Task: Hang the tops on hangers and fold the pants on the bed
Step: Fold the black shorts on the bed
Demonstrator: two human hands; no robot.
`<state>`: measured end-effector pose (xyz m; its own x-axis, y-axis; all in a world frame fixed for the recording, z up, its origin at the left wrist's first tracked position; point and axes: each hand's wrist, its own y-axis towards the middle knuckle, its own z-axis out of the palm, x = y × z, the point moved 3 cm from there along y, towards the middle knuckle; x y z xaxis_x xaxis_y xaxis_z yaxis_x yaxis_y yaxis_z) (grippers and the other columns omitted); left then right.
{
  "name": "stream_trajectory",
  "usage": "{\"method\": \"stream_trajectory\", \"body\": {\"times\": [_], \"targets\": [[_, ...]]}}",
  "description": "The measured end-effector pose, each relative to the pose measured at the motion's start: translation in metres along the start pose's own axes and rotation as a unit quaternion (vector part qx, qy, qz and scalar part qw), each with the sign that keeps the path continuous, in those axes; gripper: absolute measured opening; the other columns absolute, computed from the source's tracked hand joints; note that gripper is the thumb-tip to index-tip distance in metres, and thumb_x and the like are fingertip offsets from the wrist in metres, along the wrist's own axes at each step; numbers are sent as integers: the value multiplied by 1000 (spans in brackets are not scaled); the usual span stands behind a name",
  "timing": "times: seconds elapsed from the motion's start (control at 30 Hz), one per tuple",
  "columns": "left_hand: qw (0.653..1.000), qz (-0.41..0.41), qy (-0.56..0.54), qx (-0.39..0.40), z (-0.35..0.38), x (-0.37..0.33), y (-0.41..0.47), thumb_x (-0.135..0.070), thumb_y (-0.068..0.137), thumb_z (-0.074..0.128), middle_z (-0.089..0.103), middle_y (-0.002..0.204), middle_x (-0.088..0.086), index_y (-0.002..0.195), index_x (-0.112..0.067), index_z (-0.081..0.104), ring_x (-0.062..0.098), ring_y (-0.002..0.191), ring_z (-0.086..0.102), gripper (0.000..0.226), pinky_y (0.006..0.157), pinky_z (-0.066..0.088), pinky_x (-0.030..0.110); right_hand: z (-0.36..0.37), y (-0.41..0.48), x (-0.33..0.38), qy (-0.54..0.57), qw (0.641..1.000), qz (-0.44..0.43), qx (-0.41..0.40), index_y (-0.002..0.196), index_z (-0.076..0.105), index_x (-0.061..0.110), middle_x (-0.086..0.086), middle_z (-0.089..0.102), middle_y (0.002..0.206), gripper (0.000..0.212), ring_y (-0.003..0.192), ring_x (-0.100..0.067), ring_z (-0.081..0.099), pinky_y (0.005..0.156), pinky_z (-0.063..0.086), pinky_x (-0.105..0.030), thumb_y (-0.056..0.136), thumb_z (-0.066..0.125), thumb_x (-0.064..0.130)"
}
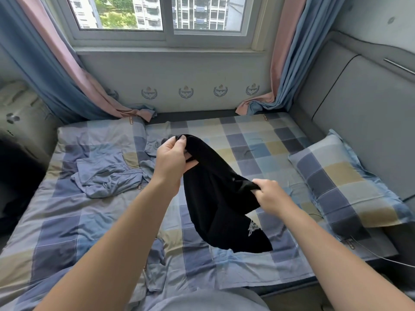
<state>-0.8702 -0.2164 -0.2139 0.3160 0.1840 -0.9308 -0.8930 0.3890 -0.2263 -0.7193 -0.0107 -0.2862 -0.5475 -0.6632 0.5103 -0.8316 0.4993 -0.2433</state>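
A black garment with a pale printed logo near its lower edge hangs above the checked bed. My left hand pinches its upper end, raised over the middle of the bed. My right hand grips another bunched part lower and to the right. The cloth sags between and below both hands, its bottom touching the sheet. A crumpled blue-grey garment with an elastic waistband lies on the left part of the bed. No hanger is in view.
A checked pillow lies at the right against a grey padded headboard. Blue and pink curtains trail onto the bed's far corners under the window. A thin cable runs by the pillow. Dark items stand at the left edge.
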Motion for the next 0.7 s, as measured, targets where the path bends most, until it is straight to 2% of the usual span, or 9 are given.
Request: {"method": "stream_trajectory", "body": {"times": [0.07, 0.13, 0.23, 0.33, 0.43, 0.5, 0.6, 0.7], "targets": [[998, -8, 59, 34, -1, 8, 3, -23, 107, 46, 72, 114, -2, 111, -20, 67, 19, 109, 68, 22, 90, 57, 39, -9, 2, 14, 30, 999, -15, -11, 64, 47, 14, -2, 54, 61, 35, 63, -25, 49, 58, 33, -36, 99, 48, 15], [990, -14, 121, 71, -3, 16, 3, -25, 106, 49, 68, 125, -6, 122, -26, 66, 15, 113, 65, 24, 95, 54, 39, -13, 3, 28, 89, 996, -14, -12, 61, 44, 13, 3, 47, 53, 43, 56, -19, 43, 57, 31, -34, 102, 50, 23], [979, -46, 164, 110, -5, 31, -4, -25, 103, 54, 72, 118, -6, 118, -26, 68, 17, 110, 68, 20, 93, 55, 38, -13, 4, 40, 237, 970, 54, -20, 63, 43, 14, 5, 41, 49, 44, 48, -17, 39, 48, 31, -26, 104, 52, 30], [965, -74, 214, 134, -9, 51, -15, -20, 100, 60, 75, 111, 3, 110, -19, 70, 22, 103, 71, 14, 87, 54, 36, -18, 0, 53, 331, 938, 94, -33, 75, 55, 13, -4, 50, 66, 37, 59, -19, 49, 46, 37, -26, 104, 52, 36], [940, -79, 284, 169, -12, 75, -23, -20, 95, 68, 75, 106, 5, 107, -19, 69, 17, 94, 71, 13, 78, 54, 28, -28, -7, 70, 384, 917, 93, -62, 76, 58, 15, -5, 58, 76, 36, 75, -21, 59, 52, 45, -28, 102, 54, 39], [913, -78, 340, 211, -12, 91, -27, -24, 90, 74, 71, 111, 0, 114, -20, 66, 11, 96, 69, 26, 81, 53, 24, -36, -14, 84, 423, 899, 83, -75, 80, 61, 16, -3, 63, 82, 33, 85, -22, 62, 56, 48, -30, 101, 56, 40], [874, -85, 398, 267, -9, 111, -30, -37, 80, 81, 60, 121, -12, 130, -28, 55, 7, 106, 64, 57, 95, 53, 30, -50, -25, 103, 469, 877, 63, -79, 83, 61, 15, -5, 65, 87, 31, 90, -24, 64, 59, 52, -34, 101, 57, 40], [857, -83, 425, 281, -6, 126, -34, -49, 65, 84, 63, 118, -16, 125, -32, 52, 4, 108, 63, 70, 99, 52, 35, -63, -35, 117, 518, 852, 34, -75, 84, 63, 12, -9, 68, 89, 32, 89, -27, 67, 64, 52, -38, 100, 58, 39]]}}
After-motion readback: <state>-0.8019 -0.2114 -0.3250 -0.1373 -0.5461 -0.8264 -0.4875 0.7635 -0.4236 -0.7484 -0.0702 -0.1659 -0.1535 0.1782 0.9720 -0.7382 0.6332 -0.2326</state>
